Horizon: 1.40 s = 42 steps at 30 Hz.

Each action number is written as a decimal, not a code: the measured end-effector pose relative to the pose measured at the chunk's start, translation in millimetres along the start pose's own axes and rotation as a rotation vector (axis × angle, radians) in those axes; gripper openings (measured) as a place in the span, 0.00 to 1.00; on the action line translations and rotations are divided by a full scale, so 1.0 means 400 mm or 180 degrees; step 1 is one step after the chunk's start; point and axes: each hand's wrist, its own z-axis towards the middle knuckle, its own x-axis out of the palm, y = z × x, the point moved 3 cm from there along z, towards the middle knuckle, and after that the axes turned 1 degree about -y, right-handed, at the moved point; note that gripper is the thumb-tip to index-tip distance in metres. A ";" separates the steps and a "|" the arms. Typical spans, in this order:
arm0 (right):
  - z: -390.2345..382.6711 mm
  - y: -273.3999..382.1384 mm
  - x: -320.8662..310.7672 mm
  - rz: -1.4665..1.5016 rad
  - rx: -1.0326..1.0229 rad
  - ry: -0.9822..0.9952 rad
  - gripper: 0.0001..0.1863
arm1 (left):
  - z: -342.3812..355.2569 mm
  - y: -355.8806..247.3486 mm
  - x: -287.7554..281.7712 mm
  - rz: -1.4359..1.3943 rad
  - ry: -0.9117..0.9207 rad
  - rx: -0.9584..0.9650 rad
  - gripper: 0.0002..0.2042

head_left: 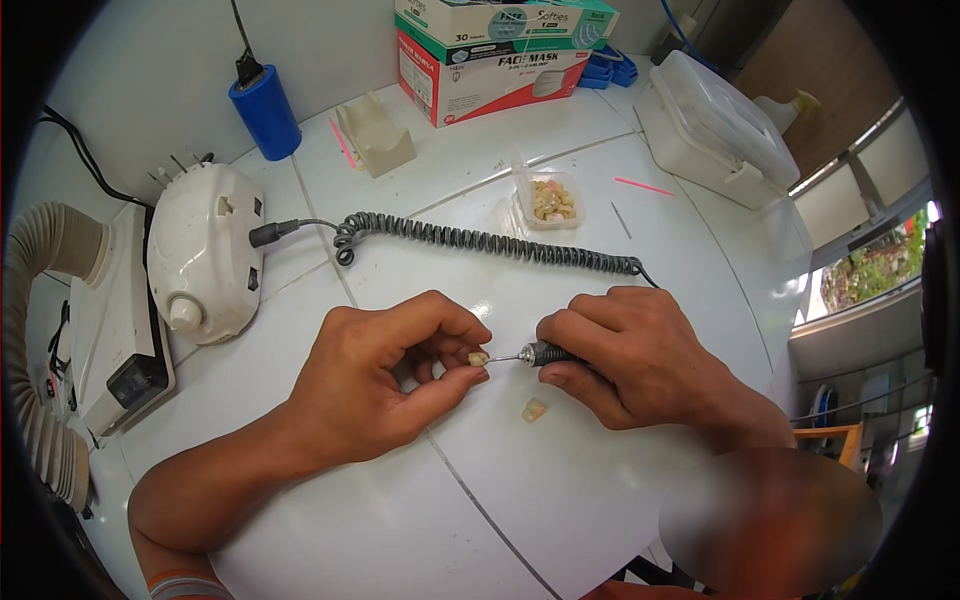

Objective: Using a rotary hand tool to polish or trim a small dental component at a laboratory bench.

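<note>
My left hand pinches a small yellowish tooth-like piece between thumb and fingers at the middle of the white tiled table. My right hand grips a dark rotary handpiece, whose thin metal bit points left and meets the piece. A similar loose piece lies just below the handpiece. Behind my hands a coiled grey cord stretches from a white control unit toward the right. An open clear plastic box holds several yellowish and pinkish pieces.
Grey hose and white device at left. Along the back stand a blue cylinder, beige holder, stacked boxes and blue plastic items. A white lidded case sits back right; pink sticks and thin rods lie about.
</note>
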 end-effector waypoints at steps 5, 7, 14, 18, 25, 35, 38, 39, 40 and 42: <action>0.000 0.008 0.001 -0.0092 0.0044 0.0013 0.12 | -0.001 0.017 0.002 0.0001 -0.0016 -0.0068 0.06; 0.000 0.008 0.001 -0.0090 0.0056 0.0015 0.12 | 0.002 0.012 0.002 0.0002 0.0007 -0.0026 0.06; 0.001 0.016 0.000 -0.0171 0.0101 0.0044 0.12 | 0.005 0.001 -0.001 0.0194 0.0048 0.0012 0.07; 0.003 0.020 0.003 -0.0186 0.0101 0.0037 0.12 | 0.005 0.005 0.003 0.0187 0.0018 -0.0009 0.07; 0.003 0.023 0.004 -0.0227 0.0108 -0.0014 0.11 | 0.006 0.001 0.007 0.0231 0.0039 -0.0106 0.07; 0.004 0.025 0.002 -0.0270 0.0125 0.0005 0.11 | 0.005 0.001 0.009 0.0216 0.0020 -0.0146 0.07; 0.004 0.027 0.003 -0.0303 0.0157 0.0014 0.11 | 0.005 0.000 0.008 0.0236 0.0023 -0.0137 0.07; 0.004 0.027 0.003 -0.0311 0.0176 0.0008 0.11 | 0.005 0.000 0.008 0.0234 0.0023 -0.0139 0.07; 0.004 0.026 0.002 -0.0311 0.0177 0.0012 0.11 | 0.005 0.000 0.007 0.0242 0.0027 -0.0135 0.07; 0.004 0.026 -0.001 -0.0250 0.0142 0.0048 0.11 | 0.005 0.002 0.007 0.0250 0.0032 -0.0132 0.07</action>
